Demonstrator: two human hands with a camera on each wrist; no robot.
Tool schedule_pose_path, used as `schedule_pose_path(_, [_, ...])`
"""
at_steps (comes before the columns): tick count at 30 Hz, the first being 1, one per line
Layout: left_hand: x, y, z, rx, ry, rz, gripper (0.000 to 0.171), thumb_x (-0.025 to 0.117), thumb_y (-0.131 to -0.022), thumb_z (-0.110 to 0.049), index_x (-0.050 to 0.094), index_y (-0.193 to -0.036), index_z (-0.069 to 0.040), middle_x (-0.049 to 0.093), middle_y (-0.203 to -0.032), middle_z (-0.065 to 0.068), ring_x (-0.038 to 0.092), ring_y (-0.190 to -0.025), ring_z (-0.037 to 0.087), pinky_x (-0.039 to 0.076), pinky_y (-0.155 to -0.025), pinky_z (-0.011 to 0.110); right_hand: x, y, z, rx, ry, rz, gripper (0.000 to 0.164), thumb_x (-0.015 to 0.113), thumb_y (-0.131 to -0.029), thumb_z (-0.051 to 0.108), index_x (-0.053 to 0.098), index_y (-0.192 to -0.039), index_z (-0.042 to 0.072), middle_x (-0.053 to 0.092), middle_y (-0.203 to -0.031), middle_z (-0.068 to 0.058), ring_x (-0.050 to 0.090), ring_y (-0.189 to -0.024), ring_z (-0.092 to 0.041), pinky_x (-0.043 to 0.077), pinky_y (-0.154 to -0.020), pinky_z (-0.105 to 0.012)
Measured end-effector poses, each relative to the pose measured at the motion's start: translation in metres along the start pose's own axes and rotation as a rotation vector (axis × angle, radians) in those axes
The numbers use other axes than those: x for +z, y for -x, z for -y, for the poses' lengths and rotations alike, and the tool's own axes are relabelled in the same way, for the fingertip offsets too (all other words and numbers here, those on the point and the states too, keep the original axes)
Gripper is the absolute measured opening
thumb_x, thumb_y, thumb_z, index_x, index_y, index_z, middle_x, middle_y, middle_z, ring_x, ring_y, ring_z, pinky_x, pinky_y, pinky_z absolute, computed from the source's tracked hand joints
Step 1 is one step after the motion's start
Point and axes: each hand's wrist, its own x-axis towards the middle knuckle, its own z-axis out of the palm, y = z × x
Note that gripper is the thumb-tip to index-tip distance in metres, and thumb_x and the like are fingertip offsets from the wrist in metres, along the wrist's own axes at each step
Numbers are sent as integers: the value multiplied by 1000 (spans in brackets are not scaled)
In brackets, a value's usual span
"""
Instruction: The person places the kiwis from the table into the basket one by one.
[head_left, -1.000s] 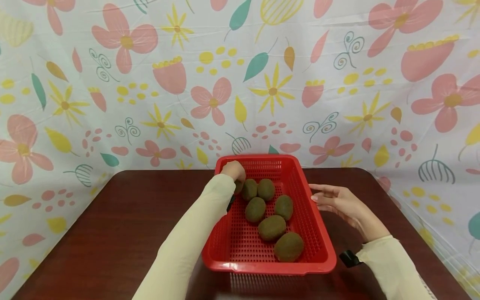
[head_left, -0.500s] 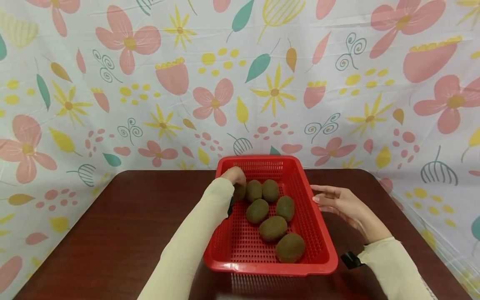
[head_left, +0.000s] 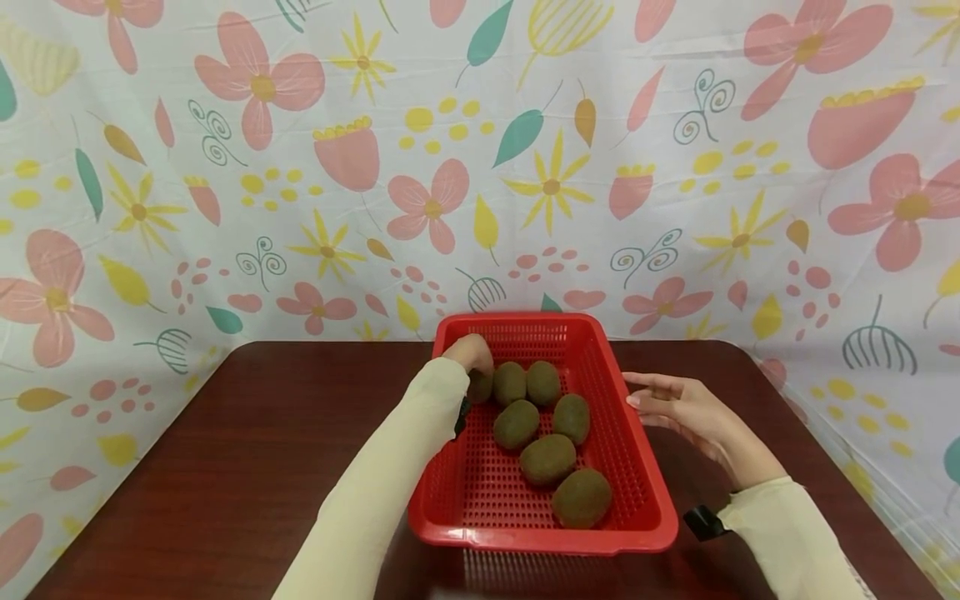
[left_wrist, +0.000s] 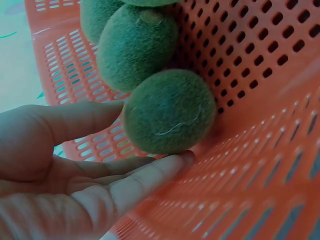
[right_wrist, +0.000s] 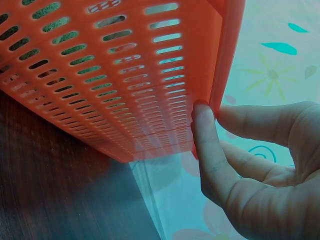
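Note:
Several brown kiwis lie in a red perforated plastic basket (head_left: pixel 540 540). At the basket's far left my left hand (head_left: pixel 471 354) reaches in and holds one kiwi (left_wrist: pixel 170 112), thumb at one side and fingers beneath it. That kiwi is partly hidden by the hand in the head view and sits beside two kiwis (head_left: pixel 510 383) in the back row. Outside the basket's right side, my right hand (head_left: pixel 693 417) has thumb and fingertips at the rim, one finger under the lip in the right wrist view.
The basket stands on a dark reddish-brown table (head_left: pixel 300 450). Behind the table hangs a white curtain (head_left: pixel 420 108) with a floral print. Other kiwis (head_left: pixel 547 460) lie toward the basket's front right.
The left hand has lowered slightly with its kiwi, and the two back kiwis have shifted a little right. The right hand stays at the rim. The head view has shifted slightly.

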Motion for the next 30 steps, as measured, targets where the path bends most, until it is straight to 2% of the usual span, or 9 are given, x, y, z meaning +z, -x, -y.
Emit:
schedule_pose_path(2, [-2, -3, 0, 56, -69, -42, 35, 62, -92, -19, 57, -121, 0, 54, -124, 12, 56, -96, 24, 52, -80, 38, -1, 0, 0, -1, 1, 3, 63, 65, -93, 17, 35, -144, -7, 69, -108, -7, 69, -94, -19, 55, -82, -34])
schedule_pose_path(6, [5, -78, 18, 190, -155, -95, 26, 67, -83, -22, 63, -100, -2, 59, -103, 8, 51, -83, 19, 50, -70, 33, -3, 1, 1, 2, 15, 8, 64, 64, -93, 16, 35, -144, -7, 69, -109, -7, 68, -94, -19, 55, -83, -34])
schedule_pose_path(8, [7, -86, 17, 204, -142, -118, 17, 65, -84, -18, 65, -91, -3, 59, -93, 7, 50, -78, 19, 49, -69, 32, -4, 1, 2, -2, 36, 10, 64, 65, -93, 16, 34, -144, -8, 68, -110, -9, 68, -93, -18, 55, -82, -34])
schedule_pose_path(9, [5, -81, 17, 199, -126, -111, 14, 66, -83, -16, 63, -87, -3, 57, -87, 7, 49, -76, 19, 48, -67, 32, -4, 1, 3, -3, 48, 9, 64, 65, -93, 16, 34, -144, -8, 68, -110, -10, 68, -93, -18, 56, -82, -34])
schedule_pose_path(14, [-17, 34, -4, 234, 12, -151, 14, 57, -87, -6, 56, -73, -4, 47, -71, 4, 46, -66, 18, 43, -60, 28, -5, -1, 7, -15, 138, 11, 62, 64, -93, 12, 35, -143, -10, 66, -107, -17, 68, -90, -19, 56, -82, -38])
schedule_pose_path(21, [-29, 55, 2, 304, 25, -195, 35, 58, -96, -20, 42, -68, -7, 36, -62, 2, 33, -53, 13, 31, -50, 24, -3, -5, 18, -68, 346, 60, 55, 60, -95, 9, 37, -138, -15, 66, -99, -17, 68, -82, -24, 58, -73, -40])
schedule_pose_path(23, [-32, 65, 7, 327, 50, -229, 31, 58, -97, -20, 51, -72, -3, 48, -67, 3, 38, -58, 11, 36, -54, 23, -3, -5, 22, -96, 438, 82, 53, 60, -95, 9, 39, -137, -16, 66, -97, -15, 68, -78, -24, 58, -69, -36])
schedule_pose_path(28, [-41, 94, 27, 370, 133, -304, 41, 51, -100, -22, 53, -129, 7, 58, -125, 21, 59, -108, 29, 49, -91, 40, -3, -2, 33, -214, 760, 114, 46, 63, -93, 13, 50, -130, -12, 68, -92, -5, 65, -75, -17, 53, -63, -29])
schedule_pose_path(30, [-46, 102, 37, 386, 162, -355, 44, 48, -101, -23, 50, -133, 6, 58, -127, 23, 58, -113, 33, 48, -93, 44, -4, 0, 39, -262, 852, 105, 44, 65, -92, 12, 54, -128, -10, 68, -92, -3, 65, -76, -15, 52, -64, -29])
